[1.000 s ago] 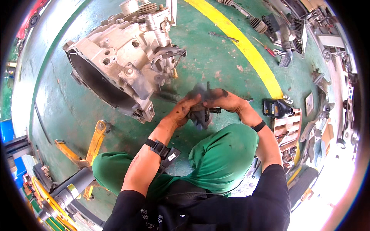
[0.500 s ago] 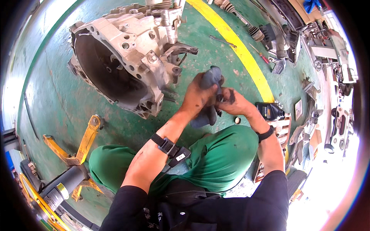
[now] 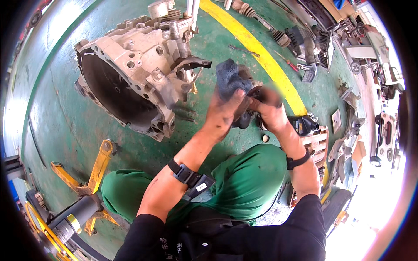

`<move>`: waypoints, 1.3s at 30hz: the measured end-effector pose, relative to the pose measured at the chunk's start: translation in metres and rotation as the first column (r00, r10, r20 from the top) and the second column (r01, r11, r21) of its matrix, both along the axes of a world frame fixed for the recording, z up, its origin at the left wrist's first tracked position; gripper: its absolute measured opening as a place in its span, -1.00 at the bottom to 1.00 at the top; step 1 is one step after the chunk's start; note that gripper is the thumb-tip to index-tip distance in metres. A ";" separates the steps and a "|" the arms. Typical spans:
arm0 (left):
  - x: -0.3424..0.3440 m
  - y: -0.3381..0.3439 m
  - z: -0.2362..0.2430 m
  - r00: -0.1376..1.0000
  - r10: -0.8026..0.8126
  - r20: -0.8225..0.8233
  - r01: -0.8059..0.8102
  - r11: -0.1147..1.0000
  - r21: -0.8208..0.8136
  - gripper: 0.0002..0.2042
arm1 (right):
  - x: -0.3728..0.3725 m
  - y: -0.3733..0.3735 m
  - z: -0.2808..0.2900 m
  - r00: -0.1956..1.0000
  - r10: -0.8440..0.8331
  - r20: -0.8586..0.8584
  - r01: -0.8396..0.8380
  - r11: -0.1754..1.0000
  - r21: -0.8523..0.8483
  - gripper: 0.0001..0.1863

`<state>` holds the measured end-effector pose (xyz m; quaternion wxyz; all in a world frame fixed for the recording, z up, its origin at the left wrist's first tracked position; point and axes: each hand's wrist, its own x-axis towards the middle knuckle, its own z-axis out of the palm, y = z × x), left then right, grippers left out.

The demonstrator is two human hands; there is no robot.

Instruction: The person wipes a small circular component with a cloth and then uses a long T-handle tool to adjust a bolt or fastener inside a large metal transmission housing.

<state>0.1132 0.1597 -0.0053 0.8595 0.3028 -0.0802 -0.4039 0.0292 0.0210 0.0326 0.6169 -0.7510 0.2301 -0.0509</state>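
A blue-grey rag (image 3: 230, 78) is bunched in my left hand (image 3: 220, 114), the thumb pressed on top of it. Close beside it, my right hand (image 3: 273, 114) is closed round a dark, dirty part (image 3: 254, 92); its fingers are partly blurred and the part's kind is unclear. The rag touches this part between the two hands. To the left of my hands, a large pale metal gearbox housing (image 3: 143, 65) lies on the floor, its wide round bell opening turned toward the left and me.
A yellow-legged stand (image 3: 98, 167) is at the lower left. By my right forearm are a black bottle (image 3: 305, 125), a small round cap (image 3: 265, 138) and a wooden crate (image 3: 317, 148). A drive shaft (image 3: 263, 24) and a red-handled screwdriver (image 3: 291, 65) lie beyond the yellow floor line (image 3: 248, 39).
My hands have risen slightly, and the rag has opened out above my left hand. The right hand has turned, showing more of the dark part. The whole view has shifted a little.
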 end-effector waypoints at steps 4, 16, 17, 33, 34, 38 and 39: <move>-0.010 -0.003 -0.011 0.999 0.007 0.035 -0.009 0.998 0.070 -0.62 | -0.006 0.006 -0.004 0.968 0.210 0.136 -0.079 0.773 -0.630 -0.73; 0.020 0.023 -0.010 0.949 -0.193 -0.251 0.197 0.980 -0.005 -0.45 | -0.030 -0.014 -0.002 0.952 -0.202 0.229 0.058 0.856 0.513 -0.62; 0.018 0.020 -0.010 0.948 -0.211 -0.237 0.209 0.977 -0.031 -0.46 | -0.029 -0.015 -0.003 0.957 -0.203 0.206 0.066 0.848 0.527 -0.63; -0.012 0.016 0.012 0.982 -0.139 0.128 0.103 0.961 0.257 -0.68 | -0.022 -0.006 0.013 0.998 0.035 0.051 -0.042 0.988 0.146 -0.65; -0.010 0.018 0.014 0.983 -0.160 0.089 0.132 0.956 0.263 -0.68 | -0.022 -0.006 0.014 0.998 0.044 0.037 -0.049 0.987 0.156 -0.65; 0.004 0.028 0.003 0.960 -0.276 -0.046 0.280 0.941 0.190 -0.67 | -0.028 -0.014 0.005 0.987 0.038 0.156 -0.108 0.875 0.471 -0.66; 0.008 0.032 -0.002 0.948 -0.290 -0.129 0.309 0.936 0.169 -0.66 | -0.027 -0.014 0.006 0.987 0.031 0.161 -0.103 0.880 0.463 -0.67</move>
